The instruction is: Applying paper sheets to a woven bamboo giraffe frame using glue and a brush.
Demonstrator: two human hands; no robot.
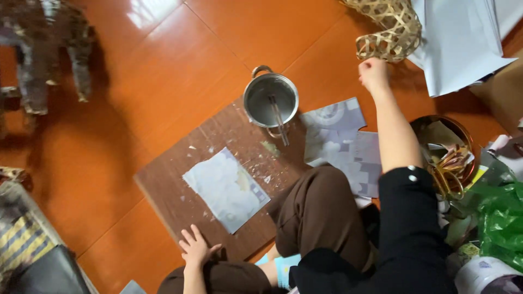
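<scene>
On the orange tiled floor (180, 65), a woven basket (389, 27) lies near the top edge, beside pale paper sheets (463, 43). The right hand (373, 73) reaches up with fingers curled at the basket's lower rim, apparently touching it, though whether it grips I cannot tell. The left hand (194, 247) rests flat and open on a brown board (218, 163), near a torn paper piece (226, 189). Open strips make the basket probably light and springy, easily crushed; its rim looks the firmest place to take hold. A metal pot (271, 99) stands on the board's far corner.
</scene>
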